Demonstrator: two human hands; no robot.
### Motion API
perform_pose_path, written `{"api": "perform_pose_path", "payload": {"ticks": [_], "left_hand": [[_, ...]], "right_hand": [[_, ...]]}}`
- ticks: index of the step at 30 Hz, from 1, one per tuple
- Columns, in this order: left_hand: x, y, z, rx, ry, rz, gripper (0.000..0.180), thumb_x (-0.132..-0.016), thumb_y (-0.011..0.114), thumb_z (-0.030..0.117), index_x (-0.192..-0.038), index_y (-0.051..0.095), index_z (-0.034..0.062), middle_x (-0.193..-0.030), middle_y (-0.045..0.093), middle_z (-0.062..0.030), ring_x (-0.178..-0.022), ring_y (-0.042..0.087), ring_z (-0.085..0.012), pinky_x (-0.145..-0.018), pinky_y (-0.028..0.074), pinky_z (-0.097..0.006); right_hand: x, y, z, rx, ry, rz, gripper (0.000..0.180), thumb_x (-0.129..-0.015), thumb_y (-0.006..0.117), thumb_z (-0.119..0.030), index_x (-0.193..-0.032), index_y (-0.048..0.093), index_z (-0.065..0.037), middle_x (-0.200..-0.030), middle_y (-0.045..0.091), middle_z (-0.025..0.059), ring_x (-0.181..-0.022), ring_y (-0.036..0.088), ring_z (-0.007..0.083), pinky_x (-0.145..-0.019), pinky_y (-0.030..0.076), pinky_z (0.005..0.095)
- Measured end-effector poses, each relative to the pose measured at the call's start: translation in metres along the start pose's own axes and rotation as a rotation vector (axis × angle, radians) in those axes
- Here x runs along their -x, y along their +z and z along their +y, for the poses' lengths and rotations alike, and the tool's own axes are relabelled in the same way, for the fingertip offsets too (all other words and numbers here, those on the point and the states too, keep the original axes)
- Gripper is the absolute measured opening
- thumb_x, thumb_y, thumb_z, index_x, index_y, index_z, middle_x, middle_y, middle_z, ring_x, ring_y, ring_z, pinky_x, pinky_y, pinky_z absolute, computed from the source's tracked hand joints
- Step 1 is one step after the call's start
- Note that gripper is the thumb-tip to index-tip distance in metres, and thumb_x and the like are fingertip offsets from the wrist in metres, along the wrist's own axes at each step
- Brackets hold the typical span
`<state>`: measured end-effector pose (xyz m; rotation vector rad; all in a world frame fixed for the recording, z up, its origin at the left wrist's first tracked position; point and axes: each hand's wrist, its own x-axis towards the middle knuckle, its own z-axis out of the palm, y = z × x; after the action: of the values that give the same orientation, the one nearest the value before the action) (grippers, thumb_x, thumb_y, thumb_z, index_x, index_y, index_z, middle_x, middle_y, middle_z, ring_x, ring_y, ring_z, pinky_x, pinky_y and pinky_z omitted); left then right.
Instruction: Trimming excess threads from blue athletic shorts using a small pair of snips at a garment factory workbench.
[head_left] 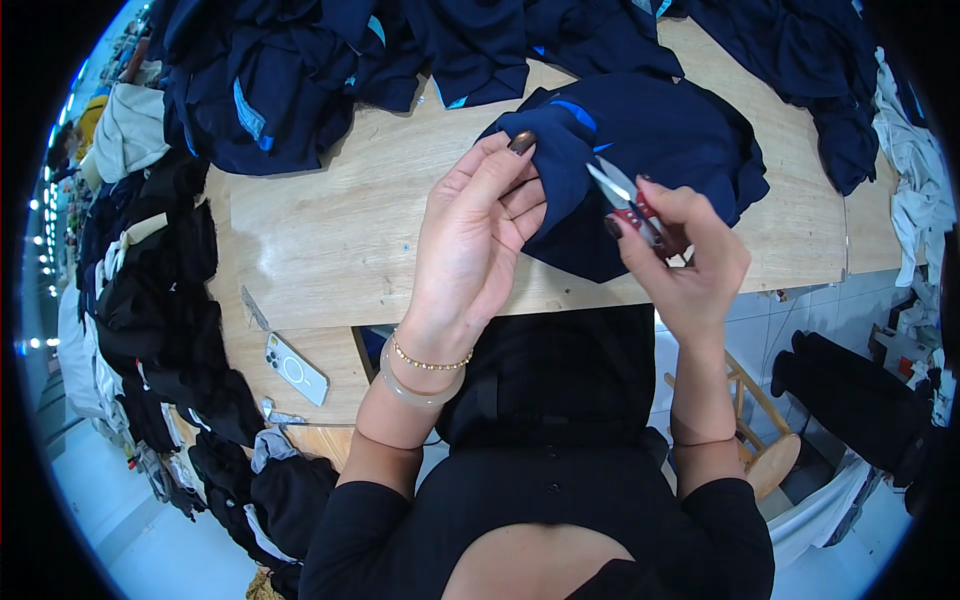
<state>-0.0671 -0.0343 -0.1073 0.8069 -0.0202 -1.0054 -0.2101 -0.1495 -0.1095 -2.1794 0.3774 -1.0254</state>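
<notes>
A navy garment with bright blue patches lies on the wooden table in front of me. My left hand pinches a fold of it between thumb and fingers, lifting that part toward me. In my right hand is a pair of red-handled thread snips, thumb and fingers closed round the handles. The blades point up and left toward the held fold and stand a little apart. Whether they touch the cloth I cannot tell.
More navy garments with light blue trim lie heaped along the table's far side. A phone rests on the table at the left. Dark clothes are piled beyond the left edge. A wooden stool stands at the lower right.
</notes>
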Motion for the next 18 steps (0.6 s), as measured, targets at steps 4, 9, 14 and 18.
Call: {"api": "perform_pose_path", "payload": {"ticks": [4, 9, 14, 18], "left_hand": [[0.002, 0.005, -0.001, 0.004, 0.024, 0.037, 0.01, -0.094, 0.06, 0.011, -0.103, 0.063, 0.007, -0.087, 0.065, -0.001, -0.075, 0.063, -0.007, -0.068, 0.053, -0.02], [0.002, 0.003, -0.003, 0.007, 0.036, 0.038, 0.009, -0.094, 0.06, 0.011, -0.102, 0.063, 0.007, -0.088, 0.066, -0.0021, -0.076, 0.063, -0.0071, -0.069, 0.053, -0.02], [0.002, 0.005, -0.002, 0.0, 0.047, 0.027, 0.01, -0.094, 0.06, 0.011, -0.103, 0.062, 0.0068, -0.092, 0.067, -0.0036, -0.079, 0.065, -0.0086, -0.071, 0.054, -0.021], [0.002, 0.006, -0.003, 0.016, 0.046, 0.042, 0.011, -0.094, 0.059, 0.011, -0.104, 0.061, 0.0064, -0.092, 0.067, -0.004, -0.08, 0.065, -0.0098, -0.072, 0.055, -0.022]], "right_hand": [[0.004, 0.008, 0.001, -0.04, 0.024, 0.023, 0.027, -0.07, 0.077, 0.003, -0.094, 0.065, 0.003, -0.072, 0.063, 0.0098, -0.061, 0.063, 0.0172, -0.054, 0.048, 0.023], [0.003, 0.013, -0.002, -0.058, 0.073, 0.033, 0.025, -0.071, 0.075, 0.003, -0.094, 0.065, 0.003, -0.073, 0.064, 0.0101, -0.061, 0.063, 0.0168, -0.054, 0.049, 0.0234], [0.002, 0.012, -0.003, -0.062, 0.069, -0.004, 0.025, -0.078, 0.073, 0.002, -0.102, 0.066, 0.004, -0.08, 0.065, 0.0029, -0.07, 0.059, 0.0031, -0.063, 0.046, 0.014], [-0.001, 0.016, -0.005, -0.061, 0.092, 0.029, 0.024, -0.075, 0.074, 0.002, -0.098, 0.065, 0.004, -0.078, 0.065, 0.0068, -0.067, 0.062, 0.0097, -0.06, 0.048, 0.0187]]}}
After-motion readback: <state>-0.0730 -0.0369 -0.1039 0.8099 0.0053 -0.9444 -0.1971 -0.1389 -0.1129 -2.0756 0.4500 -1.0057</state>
